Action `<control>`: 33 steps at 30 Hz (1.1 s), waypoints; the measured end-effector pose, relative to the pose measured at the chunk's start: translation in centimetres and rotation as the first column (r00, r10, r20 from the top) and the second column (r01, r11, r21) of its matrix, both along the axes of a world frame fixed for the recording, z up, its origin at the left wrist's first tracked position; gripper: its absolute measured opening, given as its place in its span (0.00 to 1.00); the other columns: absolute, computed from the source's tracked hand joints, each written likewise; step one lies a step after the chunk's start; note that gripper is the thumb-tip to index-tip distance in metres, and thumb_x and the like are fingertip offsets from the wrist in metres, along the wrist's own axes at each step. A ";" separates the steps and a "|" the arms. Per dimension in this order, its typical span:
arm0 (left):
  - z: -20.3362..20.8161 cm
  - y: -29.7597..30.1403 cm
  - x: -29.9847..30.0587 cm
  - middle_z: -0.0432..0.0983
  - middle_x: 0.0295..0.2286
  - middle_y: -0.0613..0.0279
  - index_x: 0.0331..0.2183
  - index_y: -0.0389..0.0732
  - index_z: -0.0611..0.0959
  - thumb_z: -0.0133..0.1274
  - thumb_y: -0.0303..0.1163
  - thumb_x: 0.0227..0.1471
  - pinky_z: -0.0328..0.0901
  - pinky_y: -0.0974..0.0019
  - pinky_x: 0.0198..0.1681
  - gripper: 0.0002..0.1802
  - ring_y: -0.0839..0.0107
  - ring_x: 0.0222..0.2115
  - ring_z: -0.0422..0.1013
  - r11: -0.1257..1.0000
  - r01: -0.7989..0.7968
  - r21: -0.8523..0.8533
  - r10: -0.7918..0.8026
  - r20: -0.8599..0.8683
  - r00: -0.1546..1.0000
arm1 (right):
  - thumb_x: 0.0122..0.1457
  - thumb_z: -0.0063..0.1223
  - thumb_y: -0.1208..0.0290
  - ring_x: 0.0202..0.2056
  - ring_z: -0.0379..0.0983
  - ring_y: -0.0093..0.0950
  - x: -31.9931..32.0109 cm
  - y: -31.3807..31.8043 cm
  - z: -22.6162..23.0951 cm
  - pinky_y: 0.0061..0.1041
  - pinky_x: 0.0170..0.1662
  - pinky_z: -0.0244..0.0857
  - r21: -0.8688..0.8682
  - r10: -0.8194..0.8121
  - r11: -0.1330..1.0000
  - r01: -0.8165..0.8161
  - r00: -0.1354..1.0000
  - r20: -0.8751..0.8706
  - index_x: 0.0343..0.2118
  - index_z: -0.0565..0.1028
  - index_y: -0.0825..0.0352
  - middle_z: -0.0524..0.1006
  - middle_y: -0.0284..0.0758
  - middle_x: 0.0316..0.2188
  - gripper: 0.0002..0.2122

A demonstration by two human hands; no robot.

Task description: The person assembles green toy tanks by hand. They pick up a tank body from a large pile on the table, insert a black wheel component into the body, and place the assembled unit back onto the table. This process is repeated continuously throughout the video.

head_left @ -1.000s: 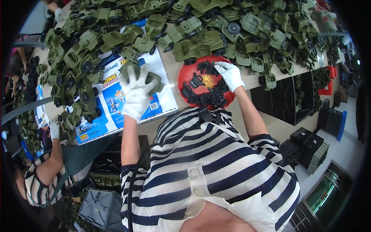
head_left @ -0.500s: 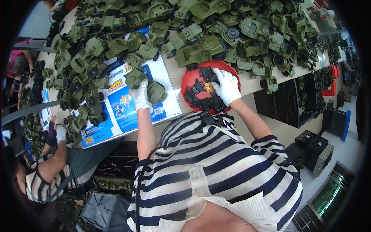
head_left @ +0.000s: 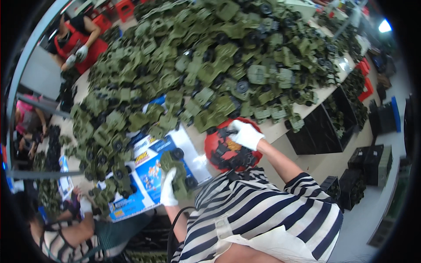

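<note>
My left hand [head_left: 168,189], in a white glove, is closed on an olive-green toy jeep [head_left: 179,179]. The jeep stands tilted over a blue and white printed sheet [head_left: 147,177], and two of its black wheels face right. My right hand [head_left: 246,135], also gloved in white, reaches over a red bowl [head_left: 212,143] at the table's near edge. Its fingertips pinch a small black plastic part [head_left: 225,132] above the bowl's far side. More black parts [head_left: 221,158] lie inside the bowl, with something orange-yellow among them.
A large heap of green toy jeeps [head_left: 175,79] covers the table beyond my hands. Black crates [head_left: 313,131] stand below at the right, others [head_left: 368,164] further off. One co-worker in a striped top [head_left: 72,234] works at lower left; another in a red apron [head_left: 90,50] stands far left.
My view has swung upward, showing more of the heap. The jeep in my left hand has turned, bringing its wheels into sight. My right hand stays at the bowl with a black part.
</note>
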State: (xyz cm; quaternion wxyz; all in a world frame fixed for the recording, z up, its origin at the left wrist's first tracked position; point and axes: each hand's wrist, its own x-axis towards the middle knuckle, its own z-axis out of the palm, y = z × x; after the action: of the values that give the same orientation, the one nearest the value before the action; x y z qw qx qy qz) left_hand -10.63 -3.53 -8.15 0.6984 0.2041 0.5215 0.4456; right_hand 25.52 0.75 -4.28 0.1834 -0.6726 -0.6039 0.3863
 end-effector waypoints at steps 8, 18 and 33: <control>6.6 2.2 6.1 0.76 0.45 0.53 0.57 0.32 0.70 0.53 0.24 0.44 0.69 0.66 0.47 0.35 0.65 0.42 0.75 0.903 0.417 0.102 -0.429 0.169 0.888 | 0.64 0.54 0.60 0.51 0.71 0.24 -4.2 3.1 2.7 0.25 0.55 0.63 -0.004 0.311 0.915 -0.404 0.709 -0.633 0.60 0.67 0.67 0.75 0.37 0.52 0.25; 9.1 2.1 6.7 0.72 0.51 0.58 0.61 0.34 0.64 0.61 0.23 0.47 0.65 0.71 0.51 0.41 0.73 0.48 0.70 0.879 0.444 0.175 -0.470 0.151 0.870 | 0.62 0.53 0.71 0.42 0.69 0.18 -2.1 1.6 3.9 0.20 0.48 0.64 -0.094 0.052 0.979 -0.180 0.669 -0.742 0.58 0.70 0.71 0.78 0.33 0.48 0.22; 10.6 1.8 7.4 0.76 0.46 0.58 0.59 0.34 0.68 0.63 0.24 0.46 0.69 0.71 0.47 0.39 0.74 0.42 0.74 0.898 0.427 0.103 -0.439 0.148 0.886 | 0.62 0.57 0.64 0.54 0.67 0.25 -3.8 1.7 1.2 0.24 0.58 0.59 -0.075 0.028 0.959 -0.272 0.360 -0.933 0.59 0.66 0.76 0.72 0.39 0.56 0.27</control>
State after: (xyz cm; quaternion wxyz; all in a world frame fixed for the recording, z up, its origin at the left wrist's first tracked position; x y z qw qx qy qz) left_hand -3.22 -1.69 2.42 0.8143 0.3003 0.3869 0.3114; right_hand 21.76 2.40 -3.10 0.3784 -0.2986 -0.4109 0.7738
